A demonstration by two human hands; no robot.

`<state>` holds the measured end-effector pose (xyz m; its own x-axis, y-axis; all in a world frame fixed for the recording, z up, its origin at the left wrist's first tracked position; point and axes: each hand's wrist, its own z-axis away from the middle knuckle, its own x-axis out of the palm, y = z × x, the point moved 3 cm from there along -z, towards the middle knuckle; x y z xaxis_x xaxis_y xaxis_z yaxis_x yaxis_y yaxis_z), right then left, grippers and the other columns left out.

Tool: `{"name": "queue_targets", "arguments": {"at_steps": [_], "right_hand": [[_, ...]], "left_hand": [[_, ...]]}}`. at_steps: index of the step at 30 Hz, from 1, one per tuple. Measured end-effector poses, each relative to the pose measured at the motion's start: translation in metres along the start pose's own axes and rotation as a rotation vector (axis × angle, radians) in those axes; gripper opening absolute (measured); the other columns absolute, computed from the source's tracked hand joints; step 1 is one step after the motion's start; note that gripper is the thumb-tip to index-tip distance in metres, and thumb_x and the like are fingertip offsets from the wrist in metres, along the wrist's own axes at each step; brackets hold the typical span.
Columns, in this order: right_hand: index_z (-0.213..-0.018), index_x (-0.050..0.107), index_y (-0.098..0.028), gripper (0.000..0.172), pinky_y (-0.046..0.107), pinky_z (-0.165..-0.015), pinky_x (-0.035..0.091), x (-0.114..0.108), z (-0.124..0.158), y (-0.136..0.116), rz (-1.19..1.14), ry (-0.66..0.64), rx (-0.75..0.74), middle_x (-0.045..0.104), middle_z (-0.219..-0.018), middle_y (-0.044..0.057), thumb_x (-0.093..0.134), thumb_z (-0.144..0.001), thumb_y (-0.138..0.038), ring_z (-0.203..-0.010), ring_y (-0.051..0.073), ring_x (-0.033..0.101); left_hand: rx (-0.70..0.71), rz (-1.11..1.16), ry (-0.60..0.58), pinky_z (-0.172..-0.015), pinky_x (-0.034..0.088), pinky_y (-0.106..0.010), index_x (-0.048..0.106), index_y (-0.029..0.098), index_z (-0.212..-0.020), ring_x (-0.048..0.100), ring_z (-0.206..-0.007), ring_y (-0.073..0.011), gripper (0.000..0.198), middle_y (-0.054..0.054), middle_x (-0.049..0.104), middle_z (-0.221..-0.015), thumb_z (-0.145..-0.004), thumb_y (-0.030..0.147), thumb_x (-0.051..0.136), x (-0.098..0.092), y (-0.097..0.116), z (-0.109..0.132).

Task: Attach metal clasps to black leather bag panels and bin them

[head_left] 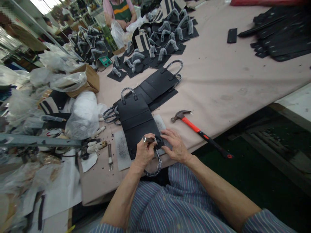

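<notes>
A flat black leather bag panel (137, 124) with wrapped handles lies on a grey pad (122, 150) at the near table edge. My left hand (143, 152) is closed around a small metal punch tool (148, 139), held upright on the panel's near end. My right hand (175, 145) rests on the panel beside it, fingers bent and pressing the leather by the handle tab. One wrapped handle (155, 166) hangs off the table edge toward my lap.
A red-handled hammer (199, 131) lies right of the panel. More black bag panels (157, 84) lie behind, and many others (160, 42) farther back. Plastic bags and boxes (73, 97) crowd the left. A person (120, 11) stands at the far end. Black strips (279, 32) lie top right.
</notes>
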<state>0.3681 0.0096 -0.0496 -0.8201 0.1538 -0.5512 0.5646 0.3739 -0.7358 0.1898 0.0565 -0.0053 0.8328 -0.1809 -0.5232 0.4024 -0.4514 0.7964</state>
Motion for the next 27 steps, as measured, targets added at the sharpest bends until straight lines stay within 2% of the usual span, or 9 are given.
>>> {"name": "queue_targets", "arguments": {"at_steps": [7, 11, 15, 17, 19, 20, 22, 25, 27], "right_hand": [[-0.132, 0.058, -0.020, 0.047, 0.060, -0.113, 0.039, 0.001, -0.001, -0.001, -0.020, -0.001, -0.028, 0.056, -0.142, 0.014, 0.064, -0.087, -0.032, -0.138, 0.035, 0.045], [-0.133, 0.057, -0.020, 0.046, 0.058, -0.111, 0.042, -0.023, -0.003, 0.000, 0.010, 0.045, -0.018, 0.055, -0.141, 0.015, 0.061, -0.088, -0.028, -0.132, 0.033, 0.050], [-0.126, 0.060, -0.016, 0.042, 0.058, -0.106, 0.044, -0.071, 0.002, 0.020, 0.361, 0.163, 0.200, 0.059, -0.131, 0.019, 0.061, -0.085, -0.023, -0.122, 0.038, 0.053], [-0.120, 0.062, -0.013, 0.037, 0.056, -0.098, 0.047, -0.090, 0.007, 0.034, 0.554, 0.064, 0.356, 0.060, -0.121, 0.021, 0.063, -0.084, -0.025, -0.113, 0.039, 0.056], [-0.107, 0.064, -0.014, 0.026, 0.051, -0.090, 0.049, -0.103, 0.013, 0.044, 0.624, -0.076, 0.484, 0.062, -0.109, 0.020, 0.064, -0.085, -0.027, -0.102, 0.036, 0.059], [-0.100, 0.063, -0.016, 0.018, 0.047, -0.086, 0.050, -0.106, 0.015, 0.047, 0.592, -0.115, 0.544, 0.061, -0.102, 0.018, 0.064, -0.085, -0.027, -0.097, 0.034, 0.059], [-0.089, 0.059, -0.019, 0.009, 0.040, -0.078, 0.049, -0.111, 0.020, 0.051, 0.350, -0.114, 0.726, 0.059, -0.089, 0.011, 0.065, -0.083, -0.022, -0.086, 0.028, 0.059], [-0.079, 0.051, -0.022, 0.015, 0.030, -0.061, 0.047, -0.109, 0.026, 0.047, -0.090, -0.102, 0.996, 0.051, -0.069, 0.000, 0.066, -0.079, -0.020, -0.065, 0.019, 0.054], [-0.076, 0.048, -0.023, 0.016, 0.027, -0.052, 0.045, -0.108, 0.030, 0.039, -0.224, -0.155, 1.072, 0.048, -0.062, -0.003, 0.063, -0.081, -0.024, -0.054, 0.015, 0.048]], "left_hand": [[-0.038, 0.065, 0.017, -0.095, 0.056, -0.036, 0.063, 0.021, -0.098, 0.070, -0.102, -0.0200, 0.015, -0.007, 0.072, -0.106, -0.089, 0.013, 0.055, 0.011, -0.002, 0.000], [-0.056, 0.084, 0.053, -0.094, 0.057, -0.036, 0.064, 0.021, -0.095, 0.070, -0.101, -0.0203, 0.013, -0.006, 0.073, -0.102, -0.087, 0.014, 0.056, 0.011, -0.001, 0.002], [-0.066, 0.107, 0.062, -0.090, 0.058, -0.034, 0.065, 0.020, -0.093, 0.071, -0.097, -0.0194, 0.012, -0.006, 0.073, -0.100, -0.085, 0.015, 0.057, 0.010, -0.001, 0.002], [-0.069, 0.103, 0.065, -0.088, 0.058, -0.033, 0.066, 0.019, -0.094, 0.071, -0.094, -0.0191, 0.014, -0.006, 0.073, -0.100, -0.084, 0.014, 0.058, 0.010, 0.000, 0.002], [-0.066, 0.097, 0.074, -0.086, 0.058, -0.032, 0.067, 0.020, -0.095, 0.072, -0.092, -0.0192, 0.016, -0.005, 0.073, -0.098, -0.083, 0.013, 0.058, 0.010, 0.001, 0.002], [-0.062, 0.095, 0.079, -0.085, 0.058, -0.032, 0.068, 0.020, -0.094, 0.072, -0.090, -0.0191, 0.017, -0.005, 0.073, -0.096, -0.083, 0.013, 0.058, 0.009, 0.001, 0.002], [-0.055, 0.089, 0.082, -0.083, 0.058, -0.031, 0.069, 0.020, -0.093, 0.071, -0.087, -0.0186, 0.017, -0.004, 0.073, -0.093, -0.082, 0.012, 0.058, 0.009, 0.003, 0.002], [-0.055, 0.090, 0.079, -0.082, 0.057, -0.030, 0.069, 0.019, -0.091, 0.070, -0.085, -0.0178, 0.016, -0.004, 0.073, -0.092, -0.082, 0.012, 0.058, 0.009, 0.004, 0.002], [-0.058, 0.096, 0.084, -0.081, 0.056, -0.029, 0.069, 0.020, -0.091, 0.069, -0.083, -0.0174, 0.016, -0.003, 0.072, -0.091, -0.082, 0.012, 0.059, 0.008, 0.004, 0.003]]}}
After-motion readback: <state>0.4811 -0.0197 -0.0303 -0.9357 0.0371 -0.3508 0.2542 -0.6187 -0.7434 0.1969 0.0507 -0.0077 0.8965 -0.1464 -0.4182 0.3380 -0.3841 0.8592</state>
